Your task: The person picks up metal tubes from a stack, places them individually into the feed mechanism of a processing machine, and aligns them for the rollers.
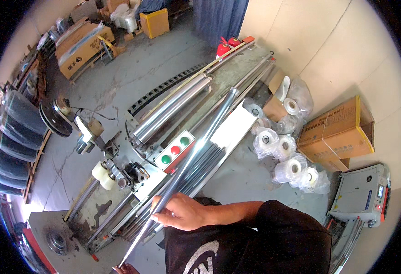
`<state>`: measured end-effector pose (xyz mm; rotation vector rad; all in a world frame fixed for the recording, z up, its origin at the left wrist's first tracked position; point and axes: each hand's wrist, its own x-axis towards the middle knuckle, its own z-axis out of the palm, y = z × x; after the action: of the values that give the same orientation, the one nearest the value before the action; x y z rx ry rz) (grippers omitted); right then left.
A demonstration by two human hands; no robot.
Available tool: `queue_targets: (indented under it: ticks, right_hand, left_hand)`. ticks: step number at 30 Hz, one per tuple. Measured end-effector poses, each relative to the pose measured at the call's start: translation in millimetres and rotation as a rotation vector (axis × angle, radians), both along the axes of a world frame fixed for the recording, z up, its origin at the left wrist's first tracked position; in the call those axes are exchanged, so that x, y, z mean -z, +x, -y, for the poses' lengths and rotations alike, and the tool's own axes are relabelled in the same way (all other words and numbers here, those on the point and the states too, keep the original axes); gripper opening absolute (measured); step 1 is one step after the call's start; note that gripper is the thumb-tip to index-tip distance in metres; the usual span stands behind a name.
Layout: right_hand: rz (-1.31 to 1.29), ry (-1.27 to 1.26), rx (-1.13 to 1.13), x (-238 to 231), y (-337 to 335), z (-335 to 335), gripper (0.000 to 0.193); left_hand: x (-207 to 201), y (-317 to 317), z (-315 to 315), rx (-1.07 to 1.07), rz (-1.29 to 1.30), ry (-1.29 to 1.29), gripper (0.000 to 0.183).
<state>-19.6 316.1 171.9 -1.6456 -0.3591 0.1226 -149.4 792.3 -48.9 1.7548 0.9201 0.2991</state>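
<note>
A long shiny metal tube (197,153) runs slantwise from the lower left up over the machine. My right hand (180,212) is closed around it, thumb along its side, in front of my dark shirt. At the tube's lower end, my left hand (126,269) is mostly cut off by the bottom edge; its visible fingers close on that end. Beneath the tube lies a bundle of thin grey rods (205,166) along the machine's near side. Just left of the tube sits a control box (175,151) with green and red buttons.
The long machine bed carries silver rollers (173,109), a white roller (103,175) and a black cable chain (168,82). Plastic-wrapped rolls (285,146) and an open cardboard box (335,130) stand to the right, near a grey cabinet (360,194). Dark wrapped rolls (20,137) line the left.
</note>
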Motion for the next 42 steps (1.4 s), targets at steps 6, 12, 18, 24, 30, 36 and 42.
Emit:
queue_targets:
  ticks: [6,12,18,24,30,36,42]
  right_hand:
    - [0.037,-0.044,0.026,0,-4,0,0.036]
    - [0.017,-0.066,0.004,-6,-6,0,0.040]
    - [0.066,-0.145,0.032,-9,-9,1,0.042]
    - [0.059,-0.137,0.014,-12,-8,-1,0.044]
    - [0.021,-0.103,0.021,-10,-9,0,0.044]
    - [-0.031,-0.091,0.012,-10,-7,0,0.043]
    - [0.000,-0.055,0.052,-5,-6,0,0.036]
  left_hand:
    - [-26,3,14,-0.381,0.334,-0.751,0.039]
    - [-23,-5,13,-0.431,0.350,-0.730,0.048]
    - [15,-18,-3,-0.233,0.400,-0.525,0.058]
    - [63,-56,-43,-0.030,0.434,-0.241,0.076]
    - [28,-44,-19,-0.284,0.326,-0.548,0.054]
    - [-39,-22,31,-0.419,0.326,-0.747,0.042]
    - [-30,-29,27,-0.393,0.360,-0.744,0.039]
